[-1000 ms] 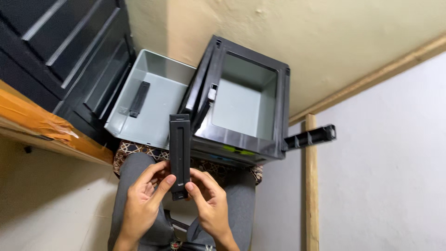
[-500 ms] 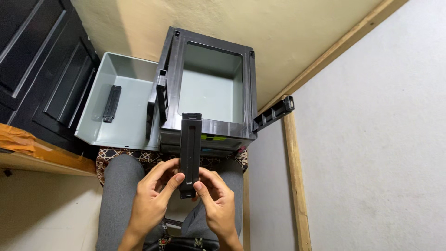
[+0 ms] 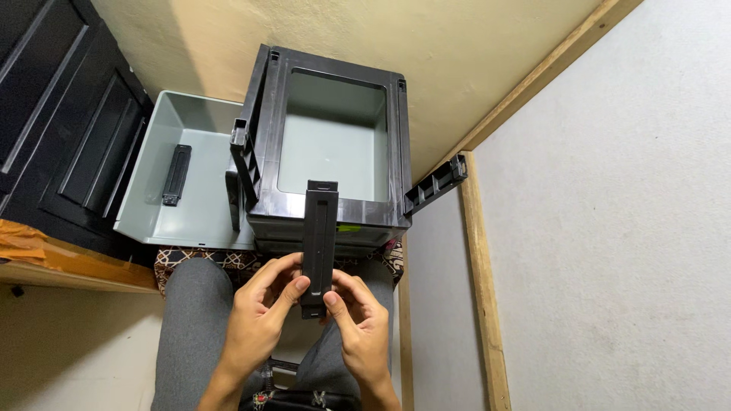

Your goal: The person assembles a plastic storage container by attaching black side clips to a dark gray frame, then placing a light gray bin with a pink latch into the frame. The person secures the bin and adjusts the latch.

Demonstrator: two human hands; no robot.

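Observation:
Both my hands hold a long black plastic rail piece (image 3: 318,243) by its lower end, upright above my lap. My left hand (image 3: 259,320) grips it from the left, my right hand (image 3: 359,323) from the right, thumbs on its front. Just beyond it stands a black plastic drawer frame (image 3: 263,129) with a grey drawer (image 3: 331,156) inside. A similar black rail (image 3: 434,184) sticks out from the frame's right corner.
A loose grey drawer (image 3: 202,221) lies left of the frame with another black rail (image 3: 175,175) in it. A black panelled door (image 3: 68,137) is at far left, a wooden ledge (image 3: 68,270) below it. A wooden strip (image 3: 480,304) runs along the floor at right.
The view has swung so the frame and drawers sit further left and more centred. The rail in my hands has shifted slightly right and up; my grip is unchanged.

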